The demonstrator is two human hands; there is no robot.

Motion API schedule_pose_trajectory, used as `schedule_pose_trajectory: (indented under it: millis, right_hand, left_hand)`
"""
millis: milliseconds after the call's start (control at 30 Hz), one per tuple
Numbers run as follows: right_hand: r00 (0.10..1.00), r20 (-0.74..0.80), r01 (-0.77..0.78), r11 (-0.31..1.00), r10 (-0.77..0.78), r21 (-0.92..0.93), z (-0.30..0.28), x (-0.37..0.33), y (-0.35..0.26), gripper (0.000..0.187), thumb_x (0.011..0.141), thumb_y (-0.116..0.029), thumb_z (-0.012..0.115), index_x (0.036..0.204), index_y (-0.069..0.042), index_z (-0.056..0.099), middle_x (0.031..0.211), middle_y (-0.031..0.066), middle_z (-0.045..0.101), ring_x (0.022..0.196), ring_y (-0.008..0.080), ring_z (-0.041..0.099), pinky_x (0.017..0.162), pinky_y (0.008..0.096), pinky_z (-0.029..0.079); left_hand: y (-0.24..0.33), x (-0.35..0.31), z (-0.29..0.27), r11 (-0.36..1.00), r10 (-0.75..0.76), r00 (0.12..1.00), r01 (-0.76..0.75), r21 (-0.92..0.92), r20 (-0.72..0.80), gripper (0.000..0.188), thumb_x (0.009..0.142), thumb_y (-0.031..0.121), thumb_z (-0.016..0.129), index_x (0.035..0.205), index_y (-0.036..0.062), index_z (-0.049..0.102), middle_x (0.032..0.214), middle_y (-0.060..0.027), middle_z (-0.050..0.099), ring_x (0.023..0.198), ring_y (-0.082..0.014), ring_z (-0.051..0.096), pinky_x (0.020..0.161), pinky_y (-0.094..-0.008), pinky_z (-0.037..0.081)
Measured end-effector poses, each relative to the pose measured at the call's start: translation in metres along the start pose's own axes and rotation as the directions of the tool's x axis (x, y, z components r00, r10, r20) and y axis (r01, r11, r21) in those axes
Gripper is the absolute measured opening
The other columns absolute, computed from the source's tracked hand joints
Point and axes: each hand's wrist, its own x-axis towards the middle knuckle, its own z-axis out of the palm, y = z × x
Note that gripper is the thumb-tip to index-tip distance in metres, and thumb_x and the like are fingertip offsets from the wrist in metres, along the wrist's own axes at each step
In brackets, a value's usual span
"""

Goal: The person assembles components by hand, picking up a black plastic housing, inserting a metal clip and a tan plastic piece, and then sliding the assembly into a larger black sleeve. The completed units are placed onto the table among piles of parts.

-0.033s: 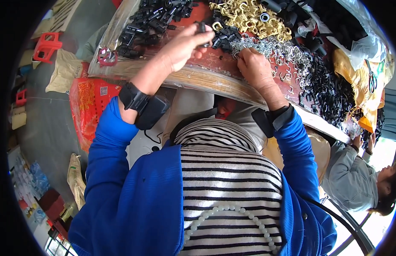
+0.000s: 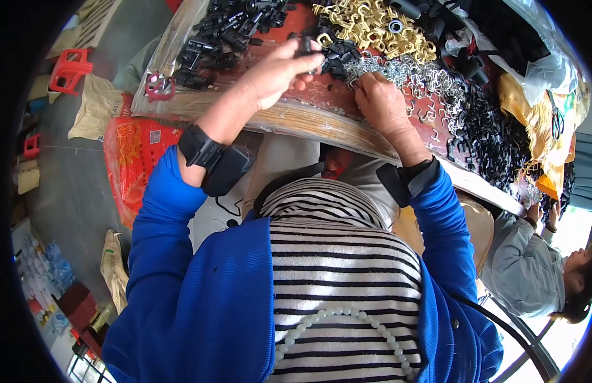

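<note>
My left hand [image 2: 282,71] is closed around a small black plastic part [image 2: 305,45], raised over the red tabletop, with a little motion blur on the part. To its right, my right hand [image 2: 380,99] rests at the near edge of a pile of bent silver wire hooks [image 2: 398,70]. Its fingers are curled and pinched together, and whatever they hold is hidden. Small black pieces [image 2: 337,59] lie between the two hands. Behind them is a heap of gold-coloured metal clips [image 2: 372,29].
Black assembled parts [image 2: 229,32] are heaped at the table's left. Many small black pieces [image 2: 494,137] spread along the right side, near a yellow sack [image 2: 542,127] with scissors [image 2: 556,118]. Another person [image 2: 532,262] works at the far right. Red stool [image 2: 70,70] stands on the floor at left.
My left hand has tilted slightly, its thumb shifting a little over the black plastic part. My right hand stays at the silver hooks.
</note>
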Motion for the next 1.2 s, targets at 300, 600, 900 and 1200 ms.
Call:
schedule_pose_trajectory:
  millis: [300,600,900,1200]
  right_hand:
    - [0.993,-0.007,-0.103,0.883,0.12,0.457,-0.018,0.0,0.016,0.009,0.074,-0.009,0.052,0.077,-0.001,0.052,0.063,0.0074,0.052,0.052,0.0173,0.049,0.049,0.0268,0.039]
    - [0.935,0.259,-0.339,0.402,0.241,0.851,-0.038,-0.009,0.013,0.007,0.077,-0.005,0.053,0.077,0.001,0.054,0.063,-0.003,0.049,0.054,0.0023,0.041,0.048,0.0169,0.034]
    - [0.986,-0.081,-0.058,0.754,0.146,0.654,-0.057,-0.039,-0.009,0.004,0.071,0.0,0.057,0.073,0.001,0.055,0.065,-0.0006,0.051,0.053,0.0045,0.045,0.049,0.0185,0.037]
    - [0.988,-0.151,0.107,0.882,-0.042,0.459,-0.08,-0.056,-0.03,0.009,0.064,0.002,0.058,0.073,-0.001,0.055,0.061,0.0038,0.049,0.048,0.0097,0.047,0.045,0.0204,0.038]
  left_hand:
    - [-0.018,0.025,0.029,0.991,-0.019,0.991,0.001,0.136,0.133,0.022,0.073,0.012,0.059,0.091,0.0048,0.048,0.073,0.0025,0.048,0.063,-0.0033,0.044,0.054,-0.0175,0.037]
    - [-0.018,0.037,0.046,0.986,-0.166,0.949,0.155,0.061,0.269,0.021,0.077,0.013,0.054,0.095,0.0036,0.048,0.078,-0.0005,0.051,0.067,-0.0049,0.048,0.057,-0.0196,0.04]
    - [-0.018,0.005,0.06,0.87,-0.152,0.87,0.343,-0.354,0.469,0.028,0.083,0.015,0.043,0.107,0.0012,0.044,0.088,-0.0043,0.053,0.074,-0.011,0.052,0.066,-0.0238,0.044]
    - [-0.016,-0.028,0.07,0.939,-0.174,0.905,0.272,-0.212,0.388,0.026,0.083,0.017,0.045,0.103,0.0004,0.047,0.091,-0.0043,0.053,0.077,-0.0089,0.052,0.069,-0.0228,0.045]
